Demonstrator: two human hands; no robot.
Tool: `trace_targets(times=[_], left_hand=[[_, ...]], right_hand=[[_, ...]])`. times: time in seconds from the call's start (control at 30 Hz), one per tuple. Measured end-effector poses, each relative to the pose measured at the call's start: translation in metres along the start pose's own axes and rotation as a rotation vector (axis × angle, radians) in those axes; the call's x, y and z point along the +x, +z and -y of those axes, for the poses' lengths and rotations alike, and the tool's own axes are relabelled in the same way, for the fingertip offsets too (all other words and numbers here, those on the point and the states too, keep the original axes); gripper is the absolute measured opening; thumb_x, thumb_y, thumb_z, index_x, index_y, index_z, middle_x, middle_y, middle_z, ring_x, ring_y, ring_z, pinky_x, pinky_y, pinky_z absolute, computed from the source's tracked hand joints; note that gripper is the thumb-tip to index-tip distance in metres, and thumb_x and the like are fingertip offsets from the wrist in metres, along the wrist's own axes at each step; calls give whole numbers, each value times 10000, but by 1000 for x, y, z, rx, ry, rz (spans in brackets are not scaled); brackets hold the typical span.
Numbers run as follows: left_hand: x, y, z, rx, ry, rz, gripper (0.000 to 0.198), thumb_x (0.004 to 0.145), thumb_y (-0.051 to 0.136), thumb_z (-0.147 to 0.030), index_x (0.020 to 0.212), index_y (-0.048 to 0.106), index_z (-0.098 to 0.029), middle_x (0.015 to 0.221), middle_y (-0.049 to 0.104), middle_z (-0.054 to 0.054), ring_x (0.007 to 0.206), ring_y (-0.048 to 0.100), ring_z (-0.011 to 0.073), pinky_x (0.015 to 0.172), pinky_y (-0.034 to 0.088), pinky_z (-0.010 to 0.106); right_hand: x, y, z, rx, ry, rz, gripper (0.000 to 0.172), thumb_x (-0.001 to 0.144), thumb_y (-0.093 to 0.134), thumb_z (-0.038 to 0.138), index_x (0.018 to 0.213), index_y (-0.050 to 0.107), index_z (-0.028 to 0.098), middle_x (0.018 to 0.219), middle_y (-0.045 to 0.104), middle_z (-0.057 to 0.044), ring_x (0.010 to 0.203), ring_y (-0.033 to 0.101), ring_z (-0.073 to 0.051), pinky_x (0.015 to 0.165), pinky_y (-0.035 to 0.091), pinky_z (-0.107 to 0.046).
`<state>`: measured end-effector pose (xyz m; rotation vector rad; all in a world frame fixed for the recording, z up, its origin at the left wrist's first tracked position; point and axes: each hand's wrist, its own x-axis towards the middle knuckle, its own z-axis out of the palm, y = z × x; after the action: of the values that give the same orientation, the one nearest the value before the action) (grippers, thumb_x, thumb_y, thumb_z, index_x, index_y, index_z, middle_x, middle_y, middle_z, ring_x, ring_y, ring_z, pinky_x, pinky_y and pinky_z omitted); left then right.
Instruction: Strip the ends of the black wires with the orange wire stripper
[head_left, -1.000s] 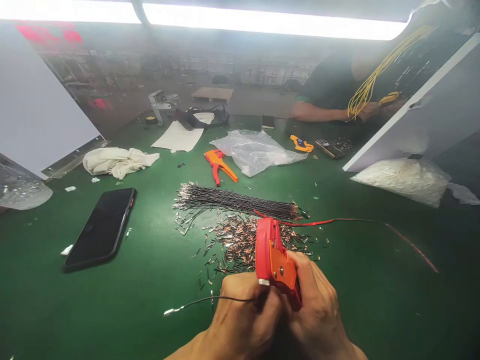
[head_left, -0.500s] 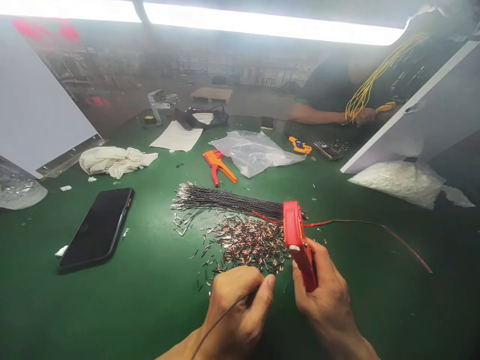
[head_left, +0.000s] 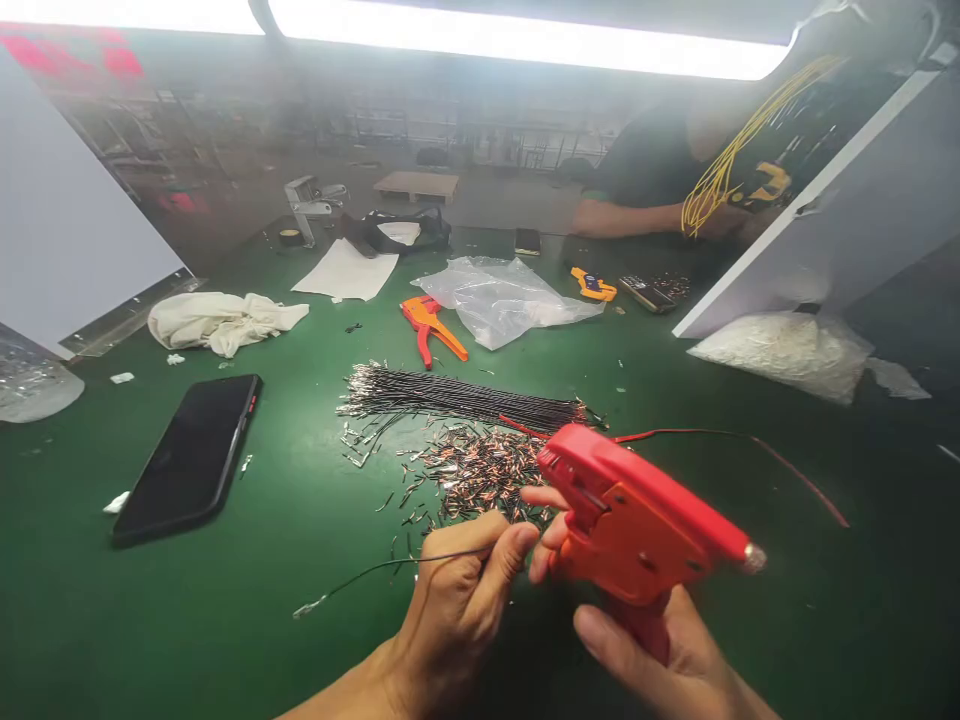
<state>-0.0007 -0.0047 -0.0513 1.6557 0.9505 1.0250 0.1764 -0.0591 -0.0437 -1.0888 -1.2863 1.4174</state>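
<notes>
My right hand (head_left: 660, 650) grips a red and orange wire stripper (head_left: 637, 515), now lying sideways with its metal tip pointing right. My left hand (head_left: 457, 600) pinches a thin black wire (head_left: 375, 570) that runs out to the left, a metal terminal at its far end. Just beyond my hands lies a heap of cut wire bits (head_left: 480, 470). Behind that heap sits a bundle of black wires (head_left: 457, 395) with terminals on their left ends. A red wire (head_left: 720, 440) trails off to the right.
A black phone (head_left: 187, 455) lies at the left, a white cloth (head_left: 221, 320) behind it. A second orange stripper (head_left: 431, 325), a clear plastic bag (head_left: 502, 300) and a white bag (head_left: 784, 350) lie further back. Across the green table (head_left: 750, 600) another person's arm (head_left: 637, 215) holds yellow wires.
My right hand has turned the stripper from upright to lying sideways, tip to the right. My left hand has drawn the black wire out so it points left across the table.
</notes>
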Motion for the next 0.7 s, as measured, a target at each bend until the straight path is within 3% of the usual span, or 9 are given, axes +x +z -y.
trace_targets(times=[0.07, 0.2, 0.37, 0.47, 0.57, 0.7], left_hand=[[1, -1, 2, -66, -54, 4, 439, 1027, 419, -373, 644, 516, -182, 603, 477, -28, 549, 417, 97, 533, 343, 219], [4, -2, 2, -89, -68, -6, 455, 1020, 419, -421, 678, 584, -170, 646, 548, -2, 586, 478, 109, 553, 387, 215], [4, -3, -7, -25, -7, 7, 446, 1026, 431, -326, 668, 643, -167, 612, 580, -9, 560, 515, 98, 554, 386, 210], [3, -6, -14, -49, 34, 11, 444, 1037, 407, -280, 669, 635, -181, 629, 587, -24, 559, 513, 80, 555, 382, 196], [5, -11, -17, -61, 67, -77, 446, 1033, 439, -303, 629, 586, -183, 571, 490, -45, 508, 423, 71, 499, 335, 203], [10, -23, -24, -171, -33, -314, 511, 987, 533, -426, 542, 536, -175, 513, 442, -40, 475, 374, 78, 433, 271, 227]], right_hand=[[2, 4, 5, 43, 19, 84, 372, 927, 616, 396, 1280, 613, 276, 1190, 699, -130, 1138, 648, -328, 1020, 497, -464], [13, 7, 11, -25, -62, 176, 426, 935, 591, 415, 1342, 589, 293, 1254, 656, -126, 1157, 612, -342, 1024, 464, -489], [11, 2, -3, 120, 63, 70, 374, 906, 640, 464, 1257, 635, 334, 1081, 687, -66, 1020, 609, -283, 960, 465, -454], [7, 0, -8, 208, 60, 3, 367, 879, 671, 446, 1221, 649, 314, 1039, 694, -54, 1014, 601, -265, 944, 455, -419], [9, 1, -3, 224, 31, -1, 346, 877, 660, 415, 1199, 651, 291, 1042, 685, -51, 980, 604, -244, 907, 454, -391], [14, -1, 6, 332, -9, 78, 342, 839, 660, 375, 1154, 656, 243, 1166, 640, -73, 915, 626, -235, 853, 487, -399]])
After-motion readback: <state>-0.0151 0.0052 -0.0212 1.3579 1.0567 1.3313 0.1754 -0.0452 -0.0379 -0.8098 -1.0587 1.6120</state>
